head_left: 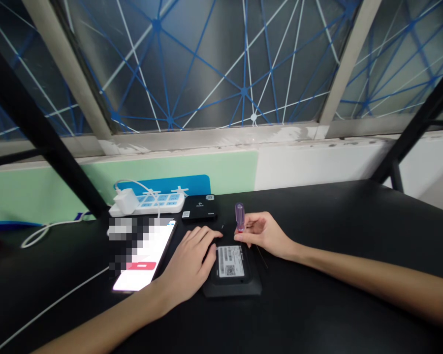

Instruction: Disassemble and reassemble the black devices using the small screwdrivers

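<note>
A black electronic box with a white printed label lies on the dark table in front of me. My left hand rests at its left edge, fingers stretched out, the thumb against the box's side. In my right hand is a screwdriver with a clear purple handle, held upright between thumb and fingers over the far right part of the box. Its tip is hidden, so whether it touches the box I cannot tell. A tiny pale piece lies just beyond my left fingertips.
Left of my left hand lies a lit tablet or large phone, partly blurred out. A white power strip with a plugged-in charger stands near the wall. Beside it sits another black box. A white cable crosses the table's left side.
</note>
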`<state>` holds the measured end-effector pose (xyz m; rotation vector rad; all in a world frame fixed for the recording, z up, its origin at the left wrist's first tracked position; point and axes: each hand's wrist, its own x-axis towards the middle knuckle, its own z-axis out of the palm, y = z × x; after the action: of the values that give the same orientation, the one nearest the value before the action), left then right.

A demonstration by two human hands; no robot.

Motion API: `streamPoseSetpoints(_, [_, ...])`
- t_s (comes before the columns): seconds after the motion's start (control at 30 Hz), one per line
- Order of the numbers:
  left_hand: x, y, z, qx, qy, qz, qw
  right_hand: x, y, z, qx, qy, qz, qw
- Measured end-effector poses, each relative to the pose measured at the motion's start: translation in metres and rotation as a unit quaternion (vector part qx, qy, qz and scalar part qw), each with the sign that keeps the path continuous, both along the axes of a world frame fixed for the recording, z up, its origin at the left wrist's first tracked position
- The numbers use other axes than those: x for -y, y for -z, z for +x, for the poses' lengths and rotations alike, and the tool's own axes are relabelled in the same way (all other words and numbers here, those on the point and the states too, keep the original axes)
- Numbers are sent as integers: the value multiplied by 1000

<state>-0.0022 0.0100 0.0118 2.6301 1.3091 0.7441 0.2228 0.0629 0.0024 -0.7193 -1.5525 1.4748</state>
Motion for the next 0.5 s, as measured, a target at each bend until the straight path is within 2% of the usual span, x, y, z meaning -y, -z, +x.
streamPoseSetpoints(0.5, [-1, 1, 0, 9, 7, -16, 1000, 1, -1, 3, 5, -26, 36, 999])
